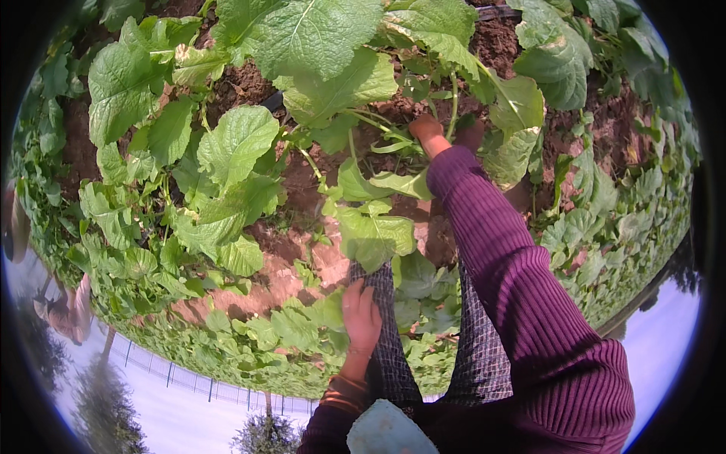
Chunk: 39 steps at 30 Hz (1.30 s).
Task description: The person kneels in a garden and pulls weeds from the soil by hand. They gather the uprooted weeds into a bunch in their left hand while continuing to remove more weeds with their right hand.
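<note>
My right hand [428, 133], in a purple ribbed sleeve [499, 255], reaches low among the green stems [383, 127] of a large-leaved plant. Its fingers curl downward and are partly hidden, so whether they grip a stem is unclear. Broad, wrinkled leaves [317, 34] spread above this hand, some with pale, dried edges. Close by on its right hangs a yellowing leaf [513, 153]. My left hand [361, 315] lies against my left leg [385, 318] in checked trousers, fingers slightly apart, holding nothing. A smaller leaf [374, 235] is just beyond it.
Reddish-brown soil [306, 193] shows between leafy plants [227, 193] on both sides. A dark strip [273, 102] lies on the ground. Another person [68, 312] is at the far left. A wire fence [193, 380] and trees stand beyond the field. A pale blue object [391, 428] is at the bottom.
</note>
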### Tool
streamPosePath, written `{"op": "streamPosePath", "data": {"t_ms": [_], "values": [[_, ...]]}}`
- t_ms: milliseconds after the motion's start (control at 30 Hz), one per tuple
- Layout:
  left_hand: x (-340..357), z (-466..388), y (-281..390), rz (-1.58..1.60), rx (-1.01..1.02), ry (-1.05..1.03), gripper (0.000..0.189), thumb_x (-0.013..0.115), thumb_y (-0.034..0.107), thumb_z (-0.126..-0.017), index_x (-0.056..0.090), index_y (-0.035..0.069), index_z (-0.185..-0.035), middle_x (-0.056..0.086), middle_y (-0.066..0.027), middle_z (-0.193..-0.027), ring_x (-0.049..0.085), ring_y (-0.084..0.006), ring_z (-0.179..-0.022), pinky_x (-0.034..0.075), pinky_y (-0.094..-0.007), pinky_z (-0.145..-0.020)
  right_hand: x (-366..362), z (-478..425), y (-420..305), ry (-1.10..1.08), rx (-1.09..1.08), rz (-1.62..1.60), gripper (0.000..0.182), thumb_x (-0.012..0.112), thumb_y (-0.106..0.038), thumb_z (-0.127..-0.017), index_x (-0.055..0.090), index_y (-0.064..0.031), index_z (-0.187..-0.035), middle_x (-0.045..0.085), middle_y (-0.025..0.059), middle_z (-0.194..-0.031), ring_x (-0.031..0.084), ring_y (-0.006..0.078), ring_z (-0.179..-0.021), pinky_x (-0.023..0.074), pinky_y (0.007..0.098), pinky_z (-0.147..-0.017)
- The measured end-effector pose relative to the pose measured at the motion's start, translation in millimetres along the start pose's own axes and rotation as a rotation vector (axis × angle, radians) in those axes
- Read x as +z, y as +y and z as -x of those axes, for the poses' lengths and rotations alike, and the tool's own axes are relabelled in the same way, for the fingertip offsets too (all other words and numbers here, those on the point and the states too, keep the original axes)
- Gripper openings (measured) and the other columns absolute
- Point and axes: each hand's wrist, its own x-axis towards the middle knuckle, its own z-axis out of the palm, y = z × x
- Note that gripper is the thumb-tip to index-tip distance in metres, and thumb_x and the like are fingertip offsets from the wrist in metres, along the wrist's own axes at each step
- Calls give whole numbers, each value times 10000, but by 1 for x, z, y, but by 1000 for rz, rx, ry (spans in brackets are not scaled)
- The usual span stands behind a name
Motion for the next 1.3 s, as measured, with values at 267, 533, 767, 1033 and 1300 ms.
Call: {"op": "streamPosePath", "data": {"t_ms": [267, 533, 767, 1033, 1300], "values": [[-2, -3, 4, 6, -25, 13, 289, 495, -29, -692, 525, 14, -976, 490, -167, -1097, 469, -357, -983, 393, -410, -843, 9, -11, 12, 127, -39, -71, 291, 512, -249, -749, 642, -96, -959, 595, 179, -1027, 574, 350, -943, 473, 442, -733], [4, -9, 16, 21, -36, 1, 308, 508, -16, -686, 525, 22, -991, 494, -165, -1111, 469, -363, -1003, 397, -417, -853, -16, -3, 34, 162, -229, 6, 277, 559, -244, -668, 654, -102, -887, 617, 134, -954, 587, 305, -890, 468, 383, -763], [5, -7, 12, 30, -57, 42, 304, 502, -25, -684, 532, 23, -982, 504, -166, -1089, 480, -357, -989, 400, -412, -856, -33, 39, 11, -42, -646, 321, 266, 547, -147, -681, 638, -90, -924, 617, 146, -908, 588, 309, -851, 469, 376, -730], [7, -7, 12, 32, -68, 60, 293, 496, -35, -677, 537, 14, -963, 511, -169, -1062, 487, -347, -969, 401, -412, -851, -36, 54, -17, 554, -913, 366, 271, 485, -82, -737, 569, -98, -993, 555, 99, -1013, 553, 304, -891, 475, 361, -730], [16, -8, 14, 68, -47, 45, 272, 497, -48, -685, 540, 6, -949, 523, -163, -1045, 494, -344, -958, 411, -403, -825, -35, -16, 23, 806, -744, 281, 229, 461, -239, -812, 569, -114, -971, 592, 111, -925, 564, 304, -825, 462, 360, -698]]}}
